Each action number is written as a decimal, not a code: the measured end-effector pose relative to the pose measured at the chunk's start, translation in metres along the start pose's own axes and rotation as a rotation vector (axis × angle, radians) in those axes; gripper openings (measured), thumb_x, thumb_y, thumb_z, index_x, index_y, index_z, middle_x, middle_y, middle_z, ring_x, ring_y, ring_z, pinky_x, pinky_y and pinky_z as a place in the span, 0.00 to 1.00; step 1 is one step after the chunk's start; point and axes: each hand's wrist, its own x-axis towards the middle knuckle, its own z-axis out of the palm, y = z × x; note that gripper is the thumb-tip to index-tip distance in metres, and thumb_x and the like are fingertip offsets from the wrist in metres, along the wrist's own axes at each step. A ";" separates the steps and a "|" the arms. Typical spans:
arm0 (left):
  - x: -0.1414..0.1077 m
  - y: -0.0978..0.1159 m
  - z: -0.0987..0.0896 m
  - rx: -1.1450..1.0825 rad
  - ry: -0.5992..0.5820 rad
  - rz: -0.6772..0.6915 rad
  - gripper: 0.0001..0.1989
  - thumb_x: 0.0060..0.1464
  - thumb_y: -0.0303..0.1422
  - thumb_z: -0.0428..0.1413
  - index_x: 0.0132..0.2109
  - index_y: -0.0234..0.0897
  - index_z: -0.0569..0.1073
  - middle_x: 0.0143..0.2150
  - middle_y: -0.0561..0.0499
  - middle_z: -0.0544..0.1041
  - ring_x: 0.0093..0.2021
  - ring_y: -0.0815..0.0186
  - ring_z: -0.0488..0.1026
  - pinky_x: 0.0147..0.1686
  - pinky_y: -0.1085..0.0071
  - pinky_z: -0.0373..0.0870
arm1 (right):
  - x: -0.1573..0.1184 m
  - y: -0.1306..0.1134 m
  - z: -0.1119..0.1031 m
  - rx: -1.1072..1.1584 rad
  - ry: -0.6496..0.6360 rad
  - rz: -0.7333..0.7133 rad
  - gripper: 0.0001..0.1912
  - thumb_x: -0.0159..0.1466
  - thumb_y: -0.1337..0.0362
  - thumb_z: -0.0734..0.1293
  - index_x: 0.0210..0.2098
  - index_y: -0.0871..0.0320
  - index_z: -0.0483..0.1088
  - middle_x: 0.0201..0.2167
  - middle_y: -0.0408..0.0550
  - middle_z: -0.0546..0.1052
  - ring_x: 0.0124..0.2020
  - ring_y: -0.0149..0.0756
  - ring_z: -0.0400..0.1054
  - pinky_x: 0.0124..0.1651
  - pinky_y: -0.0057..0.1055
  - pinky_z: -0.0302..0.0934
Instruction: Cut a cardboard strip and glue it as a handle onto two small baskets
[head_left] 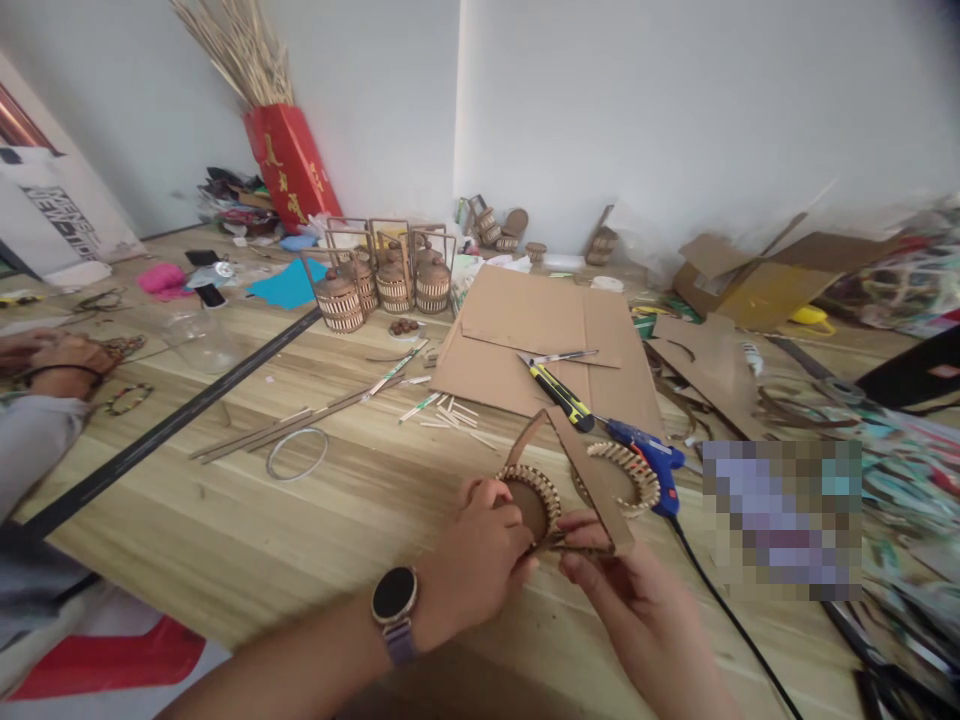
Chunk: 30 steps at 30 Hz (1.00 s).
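Note:
My left hand (480,535), with a watch on its wrist, is closed around the near-left side of a small round cardboard piece with a striped rim (550,488). Pinched in the fingers of my right hand (626,585) is a bent cardboard strip (589,475), which rises to a corner above the round piece and comes down at its right. My fingertips hide where strip and rim meet. Just beyond my right hand lies a second striped ring (641,480), beside a blue glue gun (651,455) with a black cord.
A yellow-black utility knife (559,393) lies on flat cardboard (510,370). Short sticks (450,412) and a clear ring (298,455) are left of it. Several small handled baskets (394,280) stand behind. Scissors (885,660) lie at right. Another person's hands (67,360) work at far left.

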 end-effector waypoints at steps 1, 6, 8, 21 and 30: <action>0.000 0.000 0.001 0.004 0.005 -0.001 0.06 0.60 0.33 0.59 0.35 0.36 0.75 0.37 0.52 0.77 0.54 0.57 0.62 0.57 0.57 0.54 | -0.002 0.001 0.002 0.039 -0.002 0.044 0.07 0.66 0.60 0.66 0.34 0.54 0.74 0.41 0.52 0.79 0.37 0.38 0.74 0.36 0.30 0.70; -0.001 0.007 0.006 0.052 0.066 -0.031 0.07 0.63 0.33 0.55 0.38 0.35 0.75 0.37 0.50 0.77 0.52 0.56 0.63 0.56 0.54 0.54 | 0.003 -0.002 0.007 0.216 0.031 0.103 0.12 0.65 0.54 0.68 0.33 0.56 0.73 0.30 0.48 0.78 0.24 0.31 0.70 0.28 0.26 0.68; 0.001 0.012 0.008 0.082 0.088 -0.056 0.08 0.63 0.33 0.55 0.39 0.35 0.76 0.38 0.49 0.77 0.52 0.56 0.63 0.56 0.52 0.54 | 0.010 -0.004 0.007 0.283 0.064 0.107 0.14 0.63 0.52 0.69 0.31 0.56 0.72 0.27 0.46 0.77 0.22 0.30 0.68 0.26 0.25 0.67; 0.020 0.040 0.013 0.290 0.000 -0.101 0.09 0.63 0.27 0.51 0.41 0.32 0.77 0.41 0.43 0.77 0.49 0.53 0.67 0.56 0.52 0.59 | 0.009 0.007 0.012 0.523 0.227 0.226 0.14 0.60 0.53 0.72 0.32 0.56 0.69 0.32 0.47 0.77 0.23 0.28 0.66 0.27 0.26 0.67; 0.021 0.041 0.016 0.326 0.017 -0.090 0.11 0.65 0.30 0.50 0.40 0.32 0.76 0.38 0.43 0.77 0.48 0.53 0.67 0.56 0.52 0.58 | 0.001 -0.004 0.017 0.350 0.377 0.185 0.13 0.61 0.53 0.72 0.34 0.55 0.69 0.33 0.49 0.80 0.26 0.32 0.73 0.31 0.28 0.71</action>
